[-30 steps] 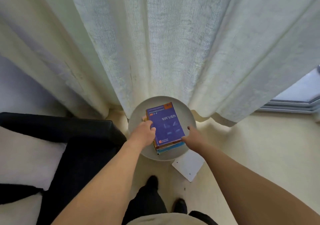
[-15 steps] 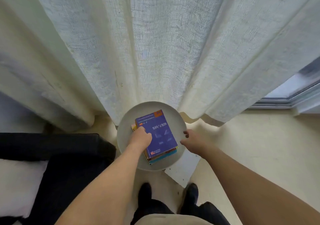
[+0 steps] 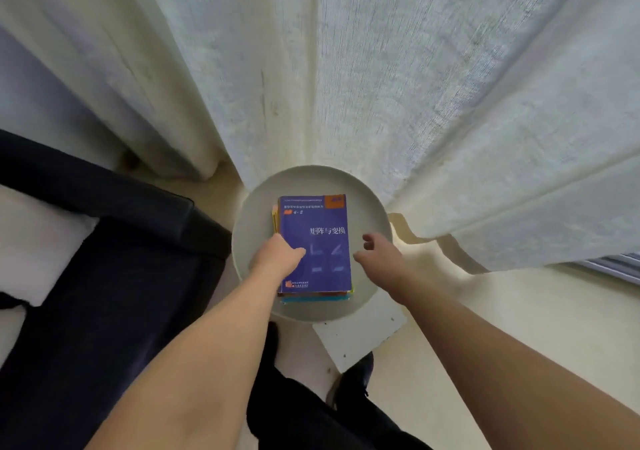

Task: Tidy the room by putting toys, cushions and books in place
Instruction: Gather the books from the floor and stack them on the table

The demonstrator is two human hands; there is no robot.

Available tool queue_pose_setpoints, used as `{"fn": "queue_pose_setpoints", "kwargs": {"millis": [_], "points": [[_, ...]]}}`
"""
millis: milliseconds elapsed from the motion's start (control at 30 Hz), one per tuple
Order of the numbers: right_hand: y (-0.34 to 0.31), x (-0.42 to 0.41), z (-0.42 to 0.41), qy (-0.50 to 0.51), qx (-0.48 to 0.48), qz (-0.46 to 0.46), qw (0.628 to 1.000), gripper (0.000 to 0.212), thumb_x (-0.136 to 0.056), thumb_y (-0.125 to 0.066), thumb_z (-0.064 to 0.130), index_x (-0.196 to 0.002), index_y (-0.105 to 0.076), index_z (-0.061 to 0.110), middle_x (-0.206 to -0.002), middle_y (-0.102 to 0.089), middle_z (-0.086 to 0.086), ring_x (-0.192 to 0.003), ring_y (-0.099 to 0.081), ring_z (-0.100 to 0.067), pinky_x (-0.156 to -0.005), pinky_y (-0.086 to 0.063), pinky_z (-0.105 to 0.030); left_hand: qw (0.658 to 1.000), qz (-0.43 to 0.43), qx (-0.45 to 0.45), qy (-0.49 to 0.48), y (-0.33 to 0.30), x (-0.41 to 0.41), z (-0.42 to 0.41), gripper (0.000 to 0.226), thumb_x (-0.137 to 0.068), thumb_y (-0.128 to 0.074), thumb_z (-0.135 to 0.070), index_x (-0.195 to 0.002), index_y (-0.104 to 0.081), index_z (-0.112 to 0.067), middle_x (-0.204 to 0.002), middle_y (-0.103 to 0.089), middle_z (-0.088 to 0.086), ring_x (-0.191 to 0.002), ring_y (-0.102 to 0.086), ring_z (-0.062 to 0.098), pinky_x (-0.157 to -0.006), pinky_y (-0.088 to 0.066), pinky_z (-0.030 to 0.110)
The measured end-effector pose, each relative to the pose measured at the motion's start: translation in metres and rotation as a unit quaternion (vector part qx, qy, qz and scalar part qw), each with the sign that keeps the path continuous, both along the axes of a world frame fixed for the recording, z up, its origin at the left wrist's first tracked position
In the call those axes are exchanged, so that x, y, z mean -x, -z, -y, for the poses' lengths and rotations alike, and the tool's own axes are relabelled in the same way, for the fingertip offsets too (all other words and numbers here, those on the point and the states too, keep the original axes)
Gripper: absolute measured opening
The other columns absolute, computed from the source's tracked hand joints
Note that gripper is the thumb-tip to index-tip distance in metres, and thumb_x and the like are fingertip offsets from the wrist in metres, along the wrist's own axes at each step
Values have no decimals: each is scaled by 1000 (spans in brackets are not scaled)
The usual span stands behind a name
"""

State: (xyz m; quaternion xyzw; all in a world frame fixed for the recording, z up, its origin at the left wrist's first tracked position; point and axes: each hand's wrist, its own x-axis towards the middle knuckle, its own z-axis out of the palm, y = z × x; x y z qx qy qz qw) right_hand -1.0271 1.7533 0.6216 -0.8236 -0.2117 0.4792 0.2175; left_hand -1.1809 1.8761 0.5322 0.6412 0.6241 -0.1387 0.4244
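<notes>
At the left of the frame a dark sofa (image 3: 104, 276) runs off the edge. Just right of it, at centre, the left hand (image 3: 277, 259) holds the stack of books (image 3: 313, 242), thumb on the blue cover, fingers hidden along the stack's left edge. The stack lies flat on a round table (image 3: 256, 228), long axis running up the frame, title end toward the curtain (image 3: 381, 86). The right hand (image 3: 379, 255), fingers loosely apart, hovers just right of the stack, holding nothing. The left is nearer.

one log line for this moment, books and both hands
left hand grips book stack | right hand open, off stack | stack on round table
</notes>
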Motion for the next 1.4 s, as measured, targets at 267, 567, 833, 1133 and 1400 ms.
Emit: {"fn": "queue_pose_setpoints", "kwargs": {"millis": [267,567,833,1133,1400], "points": [[83,8,10,0,50,-25,998,44,-96,-52,20,-137,-41,13,-118,-49,2,-93,-49,-12,-87,-50,-36,993,-90,-53,-61,81,2,16,74,-75,-76,-58,-126,-42,-16,-125,-56,7,-108,-62,25,-77,-50,36],[64,15,11,69,55,-52,995,60,-95,-54,20,-149,-30,14,-150,-38,-6,-125,-46,-20,-95,-43,-33,991,-81,-101,-23,65,-2,12,37,-87,-67,-38,-115,-55,-16,-116,-60,6,-102,-62,24,-74,-49,34],[-22,-8,22,147,20,-58,987,56,-96,-51,14,-148,-32,11,-146,-42,-9,-131,-43,-27,-106,-36,-38,991,32,-77,-109,-27,14,20,10,-93,-47,-16,-90,-56,-15,-91,-62,6,-80,-60,27,-65,-43,31],[-93,-28,26,249,-129,-131,951,30,-92,-55,22,-119,-51,9,-110,-65,-13,-89,-66,-24,-64,-54,-29,891,366,134,-233,-165,-24,57,16,-102,-52,-17,-112,-63,-11,-104,-74,14,-95,-72,35,-86,-58,52],[-120,-65,49,339,-185,-163,908,13,-96,-45,2,-95,-56,7,-96,-63,-18,-77,-57,-27,-63,-50,-32,865,436,180,-168,-212,-51,64,24,-103,-50,-24,-121,-62,-14,-114,-73,10,-105,-70,33,-94,-53,54]]}}
